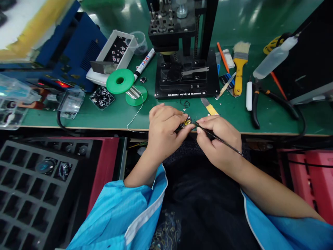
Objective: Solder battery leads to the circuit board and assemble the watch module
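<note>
My left hand (pixel 165 126) pinches a small black-and-yellow electronic part (pixel 186 122) between thumb and fingers at the bench's front edge. Most of that part is hidden by the fingers. My right hand (pixel 221 139) is closed around a thin dark tool (pixel 225 141), held like a pen, its tip at the part. Whether the tool is a pair of tweezers or a single rod, I cannot tell. A thin wire runs from a green solder spool (pixel 120 80) towards my left hand. Just beyond my right hand lies a yellow-handled blade (pixel 210 107).
A black press fixture (pixel 187 81) stands behind my hands. To the left are a paint marker (pixel 145 63), a tray of small parts (pixel 102 98) and a blue machine (pixel 70 45). Rightward lie a brush (pixel 238 69), pliers (pixel 275 99) and a bottle (pixel 274 59). A foam tray (pixel 27 170) sits lower left.
</note>
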`<action>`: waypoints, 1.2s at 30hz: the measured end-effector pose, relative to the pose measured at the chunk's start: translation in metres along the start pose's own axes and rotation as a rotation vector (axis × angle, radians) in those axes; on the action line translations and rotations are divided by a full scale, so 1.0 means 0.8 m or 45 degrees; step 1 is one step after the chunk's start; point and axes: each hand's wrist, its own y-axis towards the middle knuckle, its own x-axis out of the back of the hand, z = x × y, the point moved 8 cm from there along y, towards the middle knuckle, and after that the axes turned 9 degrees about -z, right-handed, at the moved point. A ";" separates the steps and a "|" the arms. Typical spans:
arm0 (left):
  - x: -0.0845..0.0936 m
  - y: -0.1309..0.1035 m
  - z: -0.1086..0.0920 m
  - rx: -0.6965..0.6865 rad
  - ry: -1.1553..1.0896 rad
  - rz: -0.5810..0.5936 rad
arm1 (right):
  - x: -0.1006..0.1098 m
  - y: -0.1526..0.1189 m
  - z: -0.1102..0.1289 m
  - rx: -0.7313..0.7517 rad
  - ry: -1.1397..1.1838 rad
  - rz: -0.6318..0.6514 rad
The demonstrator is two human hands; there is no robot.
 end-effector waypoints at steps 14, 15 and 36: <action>-0.003 -0.001 0.004 0.057 0.013 0.037 | -0.011 -0.002 0.005 0.019 -0.097 0.059; -0.002 0.000 0.003 0.046 0.012 0.029 | -0.012 -0.005 0.007 0.057 -0.136 0.066; 0.001 -0.001 -0.002 -0.032 0.014 -0.027 | -0.001 -0.003 0.001 0.065 0.015 0.005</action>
